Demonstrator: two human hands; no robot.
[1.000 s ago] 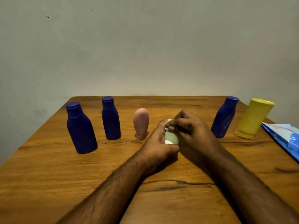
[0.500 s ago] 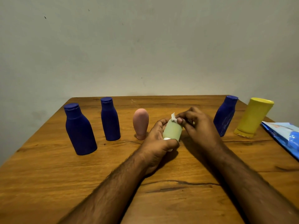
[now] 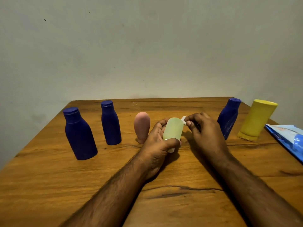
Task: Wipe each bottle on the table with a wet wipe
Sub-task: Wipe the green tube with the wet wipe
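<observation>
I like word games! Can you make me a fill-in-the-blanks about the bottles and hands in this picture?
1. The left hand holds a pale ____ bottle.
2. The right hand pinches a small white ____.
3. The number of dark blue bottles standing on the table is ____.
4. The yellow bottle stands on the ____ side of the table.

Missing words: green; wipe; three; right

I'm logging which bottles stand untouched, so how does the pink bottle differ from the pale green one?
The pink bottle stands on the table with no hand on it; the pale green bottle is gripped in the left hand. The pink one is opaque; the green one looks translucent. The right hand pinches a white wipe beside the green bottle's rounded end, not the pink one's. Both have rounded ends and sit cap down.
</observation>
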